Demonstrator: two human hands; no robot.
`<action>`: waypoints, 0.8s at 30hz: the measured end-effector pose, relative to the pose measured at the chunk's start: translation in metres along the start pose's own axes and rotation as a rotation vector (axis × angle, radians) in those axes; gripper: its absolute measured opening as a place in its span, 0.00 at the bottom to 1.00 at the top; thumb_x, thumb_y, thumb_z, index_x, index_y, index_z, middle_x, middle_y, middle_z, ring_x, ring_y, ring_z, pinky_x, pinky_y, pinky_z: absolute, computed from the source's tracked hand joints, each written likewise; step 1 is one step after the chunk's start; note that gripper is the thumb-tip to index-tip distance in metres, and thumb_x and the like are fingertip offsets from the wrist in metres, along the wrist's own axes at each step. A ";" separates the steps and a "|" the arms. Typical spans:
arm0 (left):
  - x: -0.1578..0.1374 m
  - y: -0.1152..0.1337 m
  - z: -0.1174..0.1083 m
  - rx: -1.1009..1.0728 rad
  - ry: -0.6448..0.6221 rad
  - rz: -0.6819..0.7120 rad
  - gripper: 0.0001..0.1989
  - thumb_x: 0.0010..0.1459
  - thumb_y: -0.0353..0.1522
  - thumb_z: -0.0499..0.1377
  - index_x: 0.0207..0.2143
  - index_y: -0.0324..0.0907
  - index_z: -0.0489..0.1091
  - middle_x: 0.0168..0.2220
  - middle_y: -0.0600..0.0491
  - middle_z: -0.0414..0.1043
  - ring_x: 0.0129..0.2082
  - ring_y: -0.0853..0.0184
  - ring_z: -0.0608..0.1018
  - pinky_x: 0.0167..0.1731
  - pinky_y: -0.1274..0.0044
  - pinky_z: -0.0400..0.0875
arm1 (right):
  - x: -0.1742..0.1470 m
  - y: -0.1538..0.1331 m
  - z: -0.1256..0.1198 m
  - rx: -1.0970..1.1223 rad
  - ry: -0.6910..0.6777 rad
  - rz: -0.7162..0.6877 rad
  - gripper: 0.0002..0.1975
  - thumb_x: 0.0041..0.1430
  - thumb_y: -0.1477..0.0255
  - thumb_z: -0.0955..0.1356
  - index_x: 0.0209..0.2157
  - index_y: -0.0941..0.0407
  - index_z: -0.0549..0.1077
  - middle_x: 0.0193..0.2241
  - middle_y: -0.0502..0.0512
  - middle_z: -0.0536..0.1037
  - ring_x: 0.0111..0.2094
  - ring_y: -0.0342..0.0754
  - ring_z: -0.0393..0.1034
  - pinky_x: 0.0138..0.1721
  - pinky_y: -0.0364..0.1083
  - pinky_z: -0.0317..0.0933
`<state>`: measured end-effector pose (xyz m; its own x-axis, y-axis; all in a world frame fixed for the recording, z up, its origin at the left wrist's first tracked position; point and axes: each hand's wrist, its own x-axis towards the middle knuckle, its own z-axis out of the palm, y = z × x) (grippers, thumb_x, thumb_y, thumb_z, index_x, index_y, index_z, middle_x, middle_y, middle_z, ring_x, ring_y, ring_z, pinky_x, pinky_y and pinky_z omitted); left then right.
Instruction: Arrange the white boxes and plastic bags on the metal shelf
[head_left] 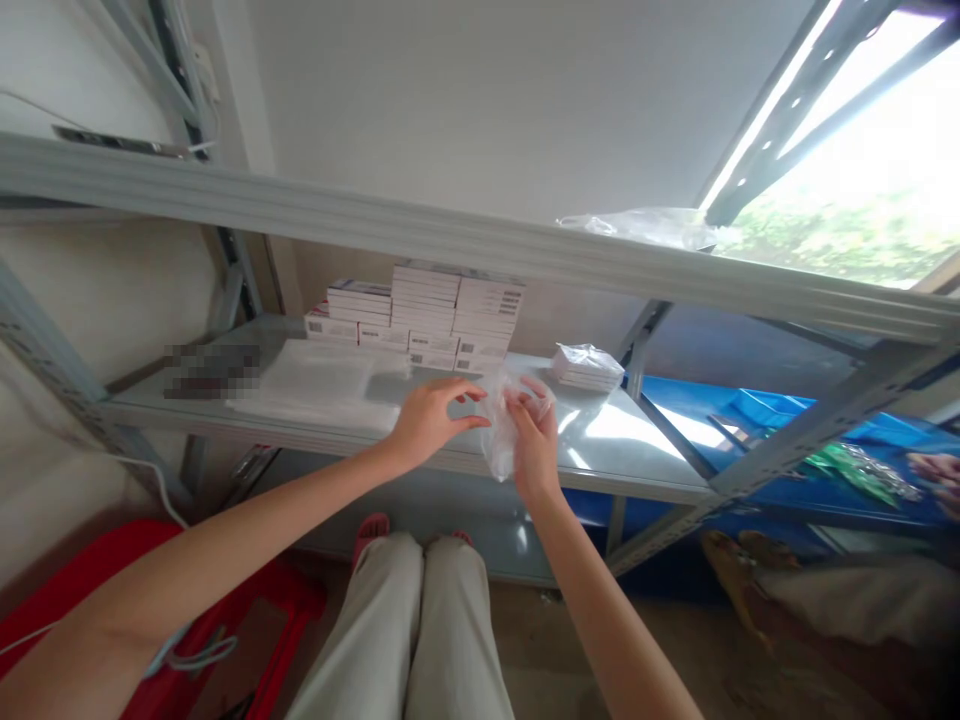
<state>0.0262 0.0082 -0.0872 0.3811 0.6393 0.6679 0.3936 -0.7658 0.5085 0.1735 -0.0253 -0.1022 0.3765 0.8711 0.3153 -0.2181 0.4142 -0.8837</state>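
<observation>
A clear plastic bag point(501, 440) hangs from my right hand point(536, 440), whose fingers are closed on it above the shelf's front edge. Just left of the bag, my left hand point(435, 415) has its thumb and fingers apart with nothing between them. Behind both hands stand stacked white boxes point(450, 310), in rows of uneven height. A flat pile of clear plastic bags point(307, 385) lies on the shelf to the left. To the right sits a small stack of white boxes wrapped in clear plastic point(586, 367).
The grey metal shelf point(645, 450) has a beam point(450, 235) crossing above my hands. A red plastic stool point(285, 590) is at the lower left. Blue trays point(780, 410) and a green package point(847, 465) lie at the right, near another person's hand point(937, 468).
</observation>
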 end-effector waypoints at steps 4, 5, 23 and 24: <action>0.001 0.008 -0.001 0.045 0.069 0.091 0.06 0.49 0.37 0.66 0.29 0.46 0.76 0.30 0.53 0.75 0.35 0.63 0.75 0.38 0.72 0.67 | -0.004 -0.002 -0.002 0.022 0.019 0.001 0.23 0.47 0.62 0.70 0.45 0.52 0.63 0.33 0.50 0.74 0.32 0.45 0.70 0.34 0.45 0.65; 0.002 0.008 -0.003 0.034 0.086 0.098 0.06 0.49 0.37 0.66 0.28 0.46 0.76 0.29 0.53 0.75 0.34 0.63 0.74 0.38 0.72 0.66 | -0.004 -0.004 -0.003 0.034 0.024 0.000 0.23 0.47 0.63 0.70 0.45 0.53 0.64 0.33 0.50 0.74 0.32 0.45 0.70 0.35 0.45 0.65; 0.023 -0.024 -0.036 -0.379 0.291 -0.282 0.14 0.49 0.41 0.62 0.30 0.39 0.75 0.30 0.50 0.76 0.29 0.66 0.76 0.35 0.74 0.70 | 0.033 -0.056 -0.100 -0.211 -0.021 -0.040 0.18 0.48 0.58 0.71 0.38 0.55 0.75 0.33 0.54 0.79 0.25 0.42 0.72 0.29 0.43 0.65; 0.024 -0.025 -0.037 -0.361 0.274 -0.277 0.14 0.49 0.41 0.62 0.31 0.39 0.75 0.30 0.50 0.76 0.28 0.66 0.75 0.33 0.75 0.70 | 0.035 -0.059 -0.105 -0.245 -0.047 -0.020 0.20 0.47 0.58 0.71 0.39 0.55 0.76 0.34 0.55 0.79 0.25 0.42 0.72 0.29 0.43 0.66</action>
<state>-0.0052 0.0407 -0.0639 0.0521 0.8163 0.5753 0.1170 -0.5771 0.8083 0.2941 -0.0466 -0.0750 0.3348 0.8770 0.3446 0.0158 0.3604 -0.9327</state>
